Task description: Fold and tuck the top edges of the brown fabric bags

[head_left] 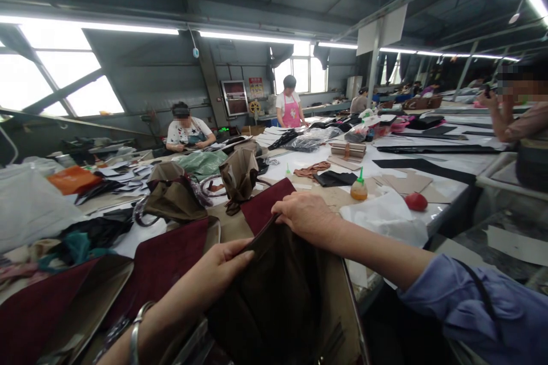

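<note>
A dark brown handbag lining (pixel 274 291) fills the lower middle, its upper edge stretched between my two hands. My left hand (pixel 229 262) pinches that edge on the left, thumb on top. My right hand (pixel 306 217) grips the same edge farther up and to the right, its fingers closed over the rim. Below my right arm shows a beige inner panel (pixel 338 319) of the bag. Just beyond the hands lies a maroon flap (pixel 268 202). More maroon bag pieces (pixel 166 256) with beige insides lie to the left of my left hand.
Brown bag bodies (pixel 175 197) stand across the table. On the right are a glue bottle (pixel 358 187) with a green nozzle, a red object (pixel 415 201) and black strips (pixel 422 168). White plastic (pixel 38 205) heaps up at left. Several people work beyond; one person (pixel 520 102) is at right.
</note>
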`<state>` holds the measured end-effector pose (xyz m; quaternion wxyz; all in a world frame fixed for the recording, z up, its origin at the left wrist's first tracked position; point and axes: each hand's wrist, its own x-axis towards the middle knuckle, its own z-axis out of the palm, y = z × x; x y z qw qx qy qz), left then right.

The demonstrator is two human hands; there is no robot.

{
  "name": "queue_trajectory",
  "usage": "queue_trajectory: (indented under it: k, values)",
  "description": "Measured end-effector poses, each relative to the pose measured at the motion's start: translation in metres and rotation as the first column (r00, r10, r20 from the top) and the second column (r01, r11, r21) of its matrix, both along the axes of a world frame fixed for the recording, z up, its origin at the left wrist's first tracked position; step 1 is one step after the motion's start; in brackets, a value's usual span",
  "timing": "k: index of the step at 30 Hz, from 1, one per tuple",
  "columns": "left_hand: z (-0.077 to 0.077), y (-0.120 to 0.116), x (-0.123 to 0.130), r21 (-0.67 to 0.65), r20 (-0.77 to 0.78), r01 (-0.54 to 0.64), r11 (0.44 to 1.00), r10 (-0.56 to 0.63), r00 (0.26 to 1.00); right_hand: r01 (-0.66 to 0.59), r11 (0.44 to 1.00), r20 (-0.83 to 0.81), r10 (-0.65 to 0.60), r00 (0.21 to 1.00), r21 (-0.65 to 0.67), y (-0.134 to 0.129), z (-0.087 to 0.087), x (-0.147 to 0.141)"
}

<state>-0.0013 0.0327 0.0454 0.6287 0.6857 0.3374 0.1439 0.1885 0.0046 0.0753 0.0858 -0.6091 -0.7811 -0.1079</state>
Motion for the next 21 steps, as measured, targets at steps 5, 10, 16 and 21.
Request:
queue_trajectory:
  k: [5,10,16,21]
  values:
    - [0.008,-0.002,0.001,-0.013,-0.051,0.062,0.998,-0.063,0.997,-0.016,1.000,-0.007,0.016,1.000,0.010,0.002,-0.001,0.003]
    - [0.011,0.014,0.018,0.063,-0.122,0.044,0.997,-0.036,0.992,0.006,1.000,-0.004,-0.006,1.000,0.003,0.001,-0.003,0.003]
    - [0.000,0.033,0.045,0.092,-0.023,0.063,0.994,-0.061,0.998,-0.018,0.999,-0.080,0.021,0.997,0.035,-0.005,-0.004,0.006]
    - [-0.003,0.029,0.043,0.055,-0.001,0.037,0.998,-0.037,0.999,0.036,0.981,-0.260,0.016,0.966,0.192,-0.030,-0.015,0.025]
